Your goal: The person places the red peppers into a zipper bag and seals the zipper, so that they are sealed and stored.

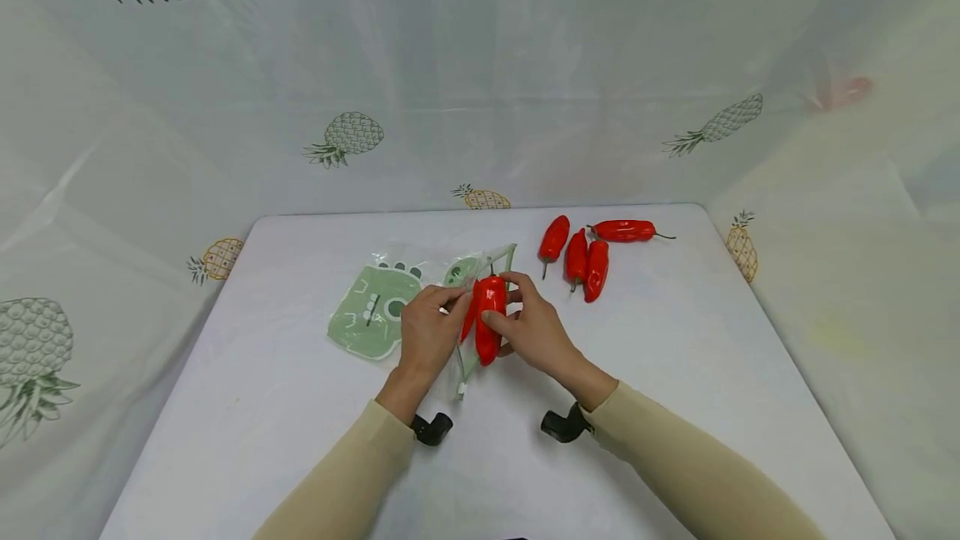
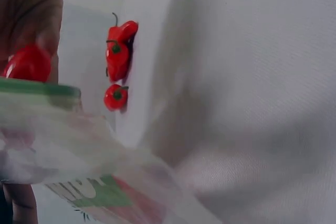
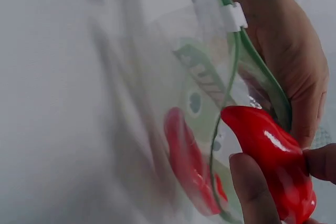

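Observation:
My right hand (image 1: 536,327) pinches a glossy red pepper (image 1: 491,315) between thumb and fingers, its stem pointing away from me. The pepper's tip stands at the open mouth of a clear zip bag (image 3: 149,51) with green zip edges and a green cartoon print (image 1: 360,319). On the opposite side of the mouth, my left hand (image 1: 429,327) pinches the bag's edge. Another red pepper (image 3: 189,161) shows through the clear plastic, inside the bag. A white slider (image 3: 234,17) sits at one end of the green zip.
Several more red peppers lie at the back right of the white table (image 1: 675,373), one of them a long pepper (image 1: 626,230) on its side. A pineapple-print sheet (image 1: 480,65) hangs behind and beside the table. A black wrist camera (image 1: 564,425) sits below my right wrist.

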Tool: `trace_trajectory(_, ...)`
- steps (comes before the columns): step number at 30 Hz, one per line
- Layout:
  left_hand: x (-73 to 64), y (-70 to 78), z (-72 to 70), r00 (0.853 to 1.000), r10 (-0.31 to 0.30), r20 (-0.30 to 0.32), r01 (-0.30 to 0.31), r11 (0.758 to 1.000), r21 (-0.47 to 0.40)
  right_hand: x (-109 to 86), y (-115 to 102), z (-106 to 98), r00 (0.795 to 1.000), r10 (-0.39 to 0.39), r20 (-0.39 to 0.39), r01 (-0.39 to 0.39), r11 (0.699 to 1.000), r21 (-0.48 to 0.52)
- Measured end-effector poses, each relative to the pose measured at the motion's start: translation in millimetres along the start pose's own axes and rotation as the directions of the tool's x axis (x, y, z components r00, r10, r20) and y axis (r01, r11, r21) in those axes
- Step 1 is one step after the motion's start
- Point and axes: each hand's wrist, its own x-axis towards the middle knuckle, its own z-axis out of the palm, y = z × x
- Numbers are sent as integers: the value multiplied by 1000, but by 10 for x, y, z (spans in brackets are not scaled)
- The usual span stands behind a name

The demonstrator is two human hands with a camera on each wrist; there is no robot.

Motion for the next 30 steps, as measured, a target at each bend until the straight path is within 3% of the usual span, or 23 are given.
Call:
trace_trajectory(10,-9,55,4,1000,20,-22,-20,999,-31,216,-81,111,994,33,-100,-28,999,47)
trace_trajectory(17,11,99,-18,998,39,-41,-43,995,-85,301,-14,261,992,-78,-96,70,994,-87)
trace_trajectory(23,36,65,-46,997,34,-65,-41,994,-98,334,4,336,995,-97,15,98,979,-180)
trace_trajectory(26,56,67,-106,994,38,-100,-49,993,-109,342,19,352,996,-92,18,94,958,-272)
trace_trajectory(30,106,70,-198,985,32,-168,-51,993,-110,360,55,355,997,-61,-39,41,917,-397)
